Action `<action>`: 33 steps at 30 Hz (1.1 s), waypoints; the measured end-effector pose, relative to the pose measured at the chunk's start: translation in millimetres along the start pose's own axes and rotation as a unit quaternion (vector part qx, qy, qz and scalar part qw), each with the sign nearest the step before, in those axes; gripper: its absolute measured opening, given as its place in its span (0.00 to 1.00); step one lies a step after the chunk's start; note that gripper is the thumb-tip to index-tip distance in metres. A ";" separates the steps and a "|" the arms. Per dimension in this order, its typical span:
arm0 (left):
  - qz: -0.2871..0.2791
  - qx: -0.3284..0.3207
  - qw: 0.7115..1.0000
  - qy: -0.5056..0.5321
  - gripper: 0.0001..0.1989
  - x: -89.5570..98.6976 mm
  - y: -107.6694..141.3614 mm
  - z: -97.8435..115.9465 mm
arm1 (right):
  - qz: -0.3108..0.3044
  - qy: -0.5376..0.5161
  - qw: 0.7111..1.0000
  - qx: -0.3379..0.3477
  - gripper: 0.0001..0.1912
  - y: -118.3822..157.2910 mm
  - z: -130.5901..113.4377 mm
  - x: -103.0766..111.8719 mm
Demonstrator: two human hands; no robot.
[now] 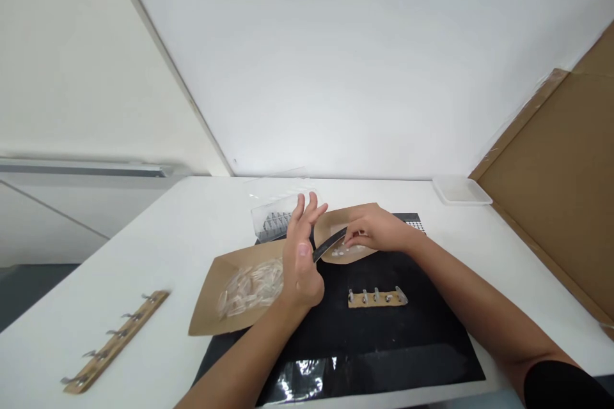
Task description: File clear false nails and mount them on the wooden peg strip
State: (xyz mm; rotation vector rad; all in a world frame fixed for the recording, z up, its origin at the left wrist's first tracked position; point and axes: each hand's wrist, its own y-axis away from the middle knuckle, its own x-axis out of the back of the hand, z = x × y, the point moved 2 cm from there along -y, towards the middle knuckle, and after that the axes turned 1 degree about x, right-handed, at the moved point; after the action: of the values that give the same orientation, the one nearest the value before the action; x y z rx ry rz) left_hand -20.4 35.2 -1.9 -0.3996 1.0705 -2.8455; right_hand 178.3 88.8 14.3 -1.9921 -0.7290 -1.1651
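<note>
My left hand (pixel 301 262) is upright at the centre, thumb folded in and the other fingers raised. A narrow black strip (pixel 329 245) comes out from its thumb side and appears pinched there. My right hand (pixel 377 229) reaches over the right brown paper tray (pixel 330 220), fingertips pressed together near small white pieces (pixel 339 249). What those fingertips hold, if anything, is too small to make out. Left of my left hand, another paper tray (pixel 204 294) contains many clear, elongated plastic pieces (pixel 249 287). In front lies a short wooden strip (pixel 377 298) with clear pieces standing along it.
A black mat (pixel 364 345) covers the middle of the white table (pixel 144 255). At left lies a wooden strip with metal clips (pixel 118 340). Behind are a clear plastic case (pixel 273 220) and a shallow translucent box (pixel 461 190). A cardboard panel (pixel 556 192) borders the right side.
</note>
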 end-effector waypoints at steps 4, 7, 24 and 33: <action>0.012 0.006 0.997 0.072 0.32 -0.7 1.9 7.5 | -0.037 0.022 0.999 -0.003 0.04 -5.0 -1.9 -17.5; 0.017 0.006 0.995 0.097 0.32 -2.2 3.1 12.5 | -0.040 0.040 0.998 0.005 0.03 -7.1 1.1 -26.9; 0.008 -0.003 0.995 0.097 0.32 -4.9 5.0 11.3 | -0.044 0.096 0.994 0.018 0.05 -7.5 6.0 -40.6; 0.015 0.001 0.997 0.075 0.29 -5.6 4.2 7.0 | -0.036 0.080 0.996 -0.033 0.04 -5.4 -3.0 -20.3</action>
State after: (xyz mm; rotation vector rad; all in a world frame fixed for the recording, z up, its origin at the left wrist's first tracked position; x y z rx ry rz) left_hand -13.2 28.4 -0.8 -0.1702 1.0877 -2.8882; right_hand 164.0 87.2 -1.2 -1.9116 -0.6941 -1.3905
